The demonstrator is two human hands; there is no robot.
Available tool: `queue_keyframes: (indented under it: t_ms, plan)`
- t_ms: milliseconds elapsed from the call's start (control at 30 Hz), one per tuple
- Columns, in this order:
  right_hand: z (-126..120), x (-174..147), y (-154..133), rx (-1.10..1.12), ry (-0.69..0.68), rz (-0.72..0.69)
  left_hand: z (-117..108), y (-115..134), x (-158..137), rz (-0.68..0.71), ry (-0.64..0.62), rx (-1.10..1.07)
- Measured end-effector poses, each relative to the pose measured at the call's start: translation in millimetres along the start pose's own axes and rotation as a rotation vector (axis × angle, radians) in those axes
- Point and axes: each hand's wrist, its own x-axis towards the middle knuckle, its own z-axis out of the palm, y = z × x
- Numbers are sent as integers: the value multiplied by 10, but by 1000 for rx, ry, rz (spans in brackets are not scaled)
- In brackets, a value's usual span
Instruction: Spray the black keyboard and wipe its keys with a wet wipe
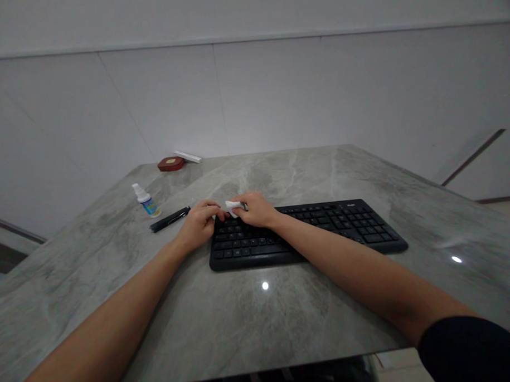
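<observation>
A black keyboard (257,261) lies on the grey marbled table. My left hand (200,222) is at its upper left corner, with curled fingers gripping the edge there. Pinched in the fingers of my right hand (258,208) is a small white wipe (234,205), held against the upper left keys. The right forearm crosses over the middle of the keyboard and hides some keys. What the fingertips touch beneath the wipe is hidden.
Left of my left hand lies a slim black tool (170,219), perhaps a brush. Behind it stands a small spray bottle (147,203) with a blue label. A reddish-brown case (170,164) and a white strip (188,157) lie near the wall.
</observation>
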Motion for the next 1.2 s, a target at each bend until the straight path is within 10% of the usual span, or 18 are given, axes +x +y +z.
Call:
queue_keyframes:
  t_ms: [1200]
  plan:
    - [-87, 19, 44, 17, -30, 172, -15, 39, 32, 90, -160, -64]
